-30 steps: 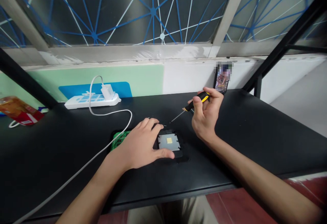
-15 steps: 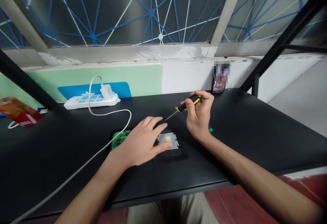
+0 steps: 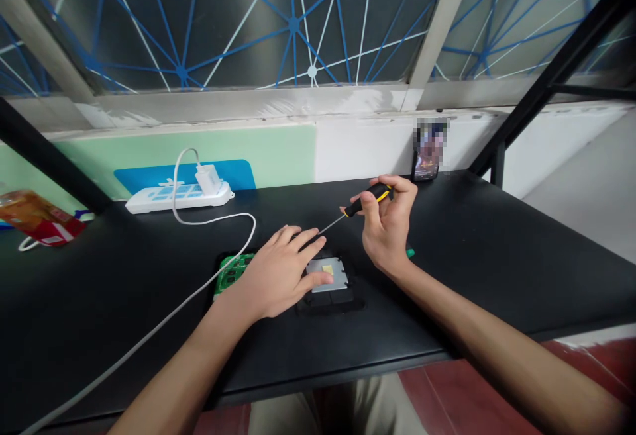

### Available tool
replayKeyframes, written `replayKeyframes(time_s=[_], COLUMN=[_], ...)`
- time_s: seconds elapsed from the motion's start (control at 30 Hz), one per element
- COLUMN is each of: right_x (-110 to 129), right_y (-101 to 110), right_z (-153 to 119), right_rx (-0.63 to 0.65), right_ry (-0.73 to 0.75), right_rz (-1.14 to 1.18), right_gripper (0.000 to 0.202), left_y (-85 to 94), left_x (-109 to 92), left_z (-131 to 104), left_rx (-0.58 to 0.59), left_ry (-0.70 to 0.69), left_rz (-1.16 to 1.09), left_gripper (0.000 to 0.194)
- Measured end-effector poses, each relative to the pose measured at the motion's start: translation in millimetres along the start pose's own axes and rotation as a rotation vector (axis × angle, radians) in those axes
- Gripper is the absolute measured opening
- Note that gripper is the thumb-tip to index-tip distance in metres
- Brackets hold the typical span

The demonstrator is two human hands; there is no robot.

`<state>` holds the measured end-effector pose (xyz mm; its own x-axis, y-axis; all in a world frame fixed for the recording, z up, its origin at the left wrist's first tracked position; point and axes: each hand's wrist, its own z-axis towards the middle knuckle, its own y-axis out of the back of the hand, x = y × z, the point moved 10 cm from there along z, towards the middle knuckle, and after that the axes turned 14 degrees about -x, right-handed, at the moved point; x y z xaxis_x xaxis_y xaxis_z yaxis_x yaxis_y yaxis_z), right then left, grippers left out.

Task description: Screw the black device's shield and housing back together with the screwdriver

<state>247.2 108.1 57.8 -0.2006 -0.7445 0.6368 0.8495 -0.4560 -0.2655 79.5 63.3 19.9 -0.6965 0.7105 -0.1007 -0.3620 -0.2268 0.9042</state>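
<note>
My right hand (image 3: 390,223) is closed round the black and yellow handle of a screwdriver (image 3: 368,199), whose thin shaft slants down to the left. The tip is beside the fingertips of my left hand (image 3: 281,273), and what it touches is too small to tell. My left hand lies with fingers spread, its thumb over a silver metal plate (image 3: 338,275) with a yellow square on it. That plate sits in a black casing (image 3: 332,305). Left of it, partly under my left wrist, is a green circuit board (image 3: 229,271).
A white cable (image 3: 163,324) crosses the black table (image 3: 501,269) from a power strip (image 3: 163,198) at the back. A phone (image 3: 427,153) leans on the wall. A red packet (image 3: 42,218) lies far left. A small green item (image 3: 410,252) shows behind my right wrist.
The screwdriver tip has shifted very slightly to the left, closer to my left fingertips. My left hand has moved only slightly.
</note>
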Motion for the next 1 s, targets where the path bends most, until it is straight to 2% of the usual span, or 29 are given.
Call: replayKeyframes(time_s=[0.23,0.43,0.77,0.87,1.0], right_x=[3.8,7.2,8.7,10.6,12.8], right_y=[2.2,9.3,4.1,4.2,4.1], right_z=[2.8,8.0,5.2,4.6,3.5], right_rx=[-0.028,-0.081,-0.018,-0.017,-0.011], right_ry=[0.006,0.048,0.027,0.041,0.057], right_rz=[0.043,-0.031,-0.082,-0.093,-0.126], right_gripper=[0.027,0.025,0.027,0.027,0.027], left_y=[-0.9,-6.9,-12.8,-8.4,6.8], left_x=[5.8,13.8,19.6,18.7,11.4], left_z=[0.6,-1.1,-1.5,-2.2,-2.9], left_rx=[0.01,0.018,0.05,0.046,0.043], left_ry=[0.016,0.027,0.042,0.041,0.088], left_rz=[0.02,0.024,0.029,-0.001,-0.053], left_gripper=[0.07,0.071,0.076,0.074,0.077])
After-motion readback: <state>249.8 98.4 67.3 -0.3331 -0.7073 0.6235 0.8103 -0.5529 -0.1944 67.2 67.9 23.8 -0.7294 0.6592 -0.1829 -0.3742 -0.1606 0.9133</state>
